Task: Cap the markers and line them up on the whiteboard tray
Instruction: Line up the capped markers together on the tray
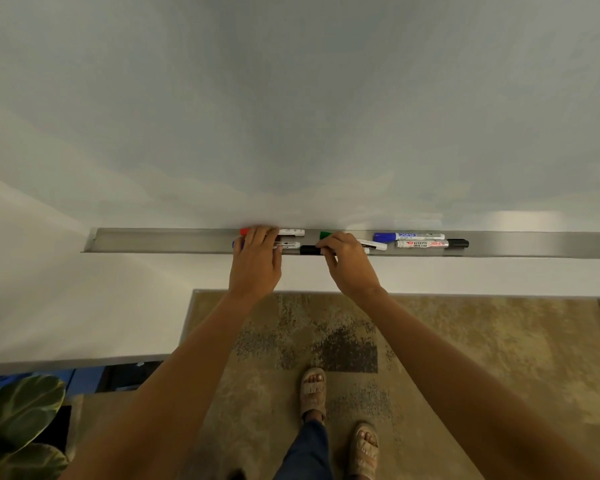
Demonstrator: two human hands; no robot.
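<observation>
Left hand lies fingers together, palm down, across two markers in the metal whiteboard tray: a red-capped marker at the back and a blue-capped marker in front. Right hand pinches a black-capped marker at the tray's front lip, beside a green cap (body hidden). To the right lie a blue marker and a black-capped whiteboard marker, parallel, both capped.

A mottled tan-and-dark patterned carpet covers the floor toward 5 o'clock. Two beige strapped sandals stand on it near 6 o'clock. Broad green plant leaves fill 8 o'clock.
</observation>
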